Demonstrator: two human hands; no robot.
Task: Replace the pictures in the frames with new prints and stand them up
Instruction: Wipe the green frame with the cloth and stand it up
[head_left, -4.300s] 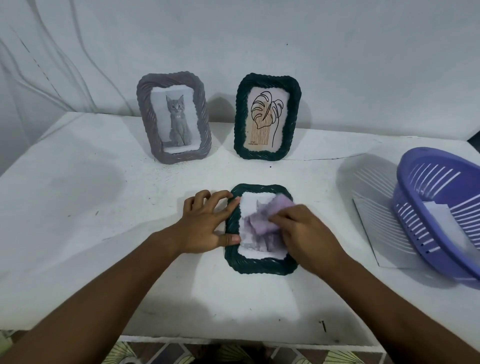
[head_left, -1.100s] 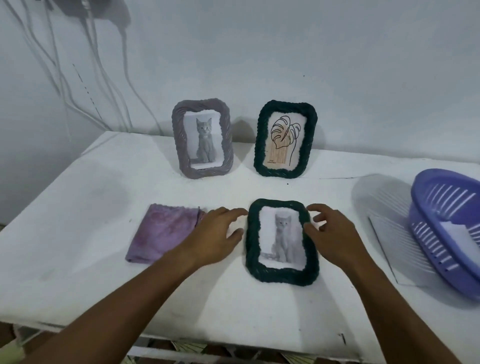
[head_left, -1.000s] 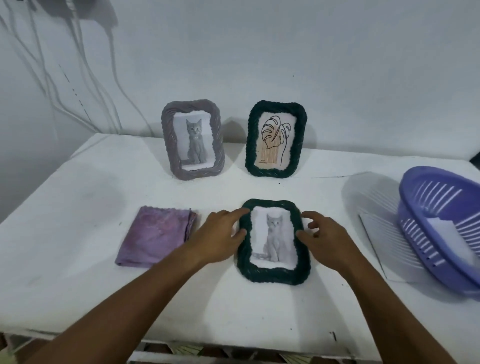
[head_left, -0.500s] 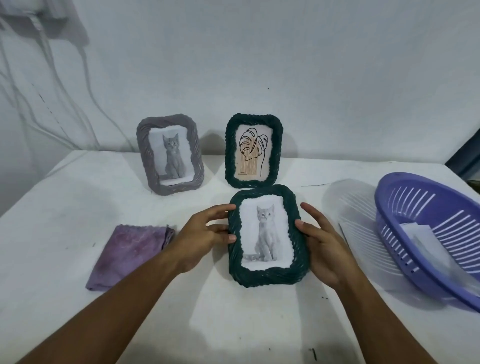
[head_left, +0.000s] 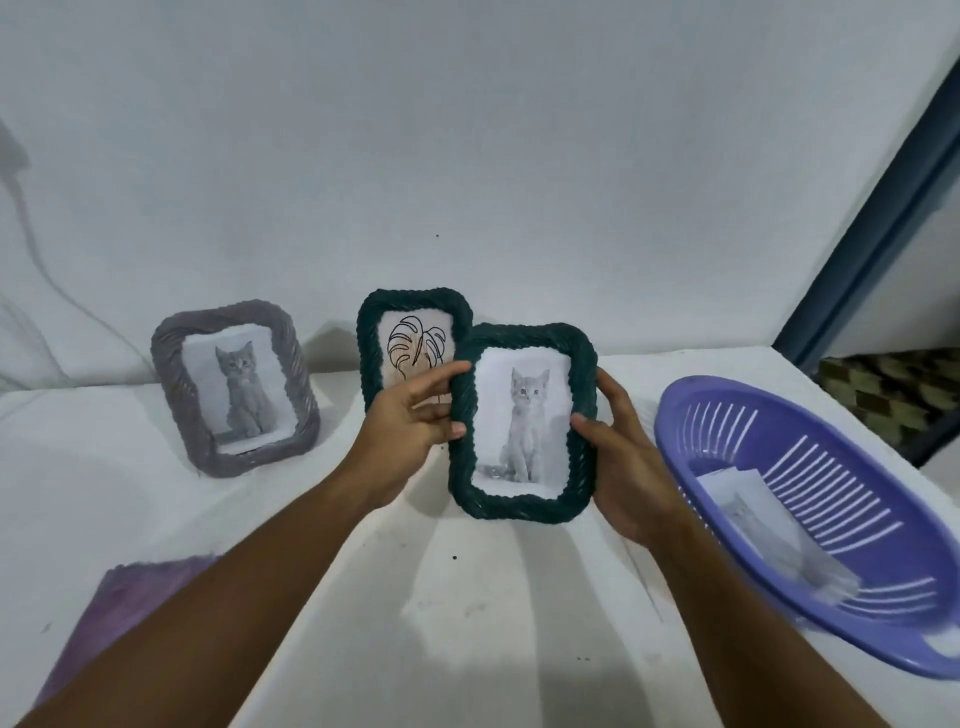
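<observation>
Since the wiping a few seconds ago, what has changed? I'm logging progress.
Cloth put down at the left. Both hands, left hand and right hand, gripped the kitten frame and raised it off the table. Grey frame, leaf frame and basket stayed.

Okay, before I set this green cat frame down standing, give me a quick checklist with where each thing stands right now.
1. Both hands hold the green cat frame: left hand and right hand grip its sides: ok.
2. Print sits the right way up: ok.
3. Back stand unfolded: cannot tell, hidden.
4. Bare table right of the leaf frame: ok.
5. Basket close on the right: mind it.
</observation>
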